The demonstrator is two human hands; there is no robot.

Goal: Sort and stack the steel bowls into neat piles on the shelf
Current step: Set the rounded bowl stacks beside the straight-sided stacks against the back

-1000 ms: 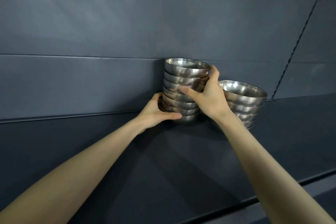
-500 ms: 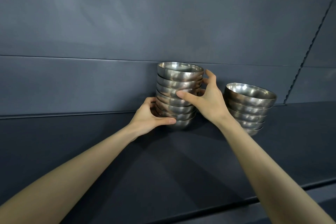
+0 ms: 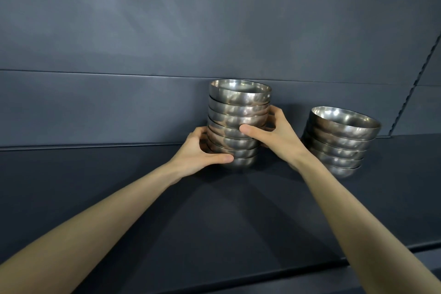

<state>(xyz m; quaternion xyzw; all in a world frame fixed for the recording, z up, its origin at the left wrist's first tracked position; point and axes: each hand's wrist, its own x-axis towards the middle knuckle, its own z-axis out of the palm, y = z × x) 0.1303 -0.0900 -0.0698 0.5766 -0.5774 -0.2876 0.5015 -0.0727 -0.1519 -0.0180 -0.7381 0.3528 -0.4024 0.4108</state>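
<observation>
Head: bowl stack (image 3: 238, 112) vertical, rims up; L hand (image 3: 198, 150), R hand (image 3: 279, 137) curled round it.

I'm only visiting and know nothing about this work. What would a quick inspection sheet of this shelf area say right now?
Surface: shelf, dark and matte, carrying both stacks.
Job's things: taller stack of steel bowls near the back; shorter stack of steel bowls to its right, apart from it. Both are nested rim-up.
Clutter: nothing seen.
Hands: left hand grips the taller stack low down, thumb across the front. Right hand grips it midway up, thumb across the front, fingers round the far side.
Cables: nothing seen.
Surroundings: back panel, dark with horizontal seams; slotted upright strip at far right.
</observation>
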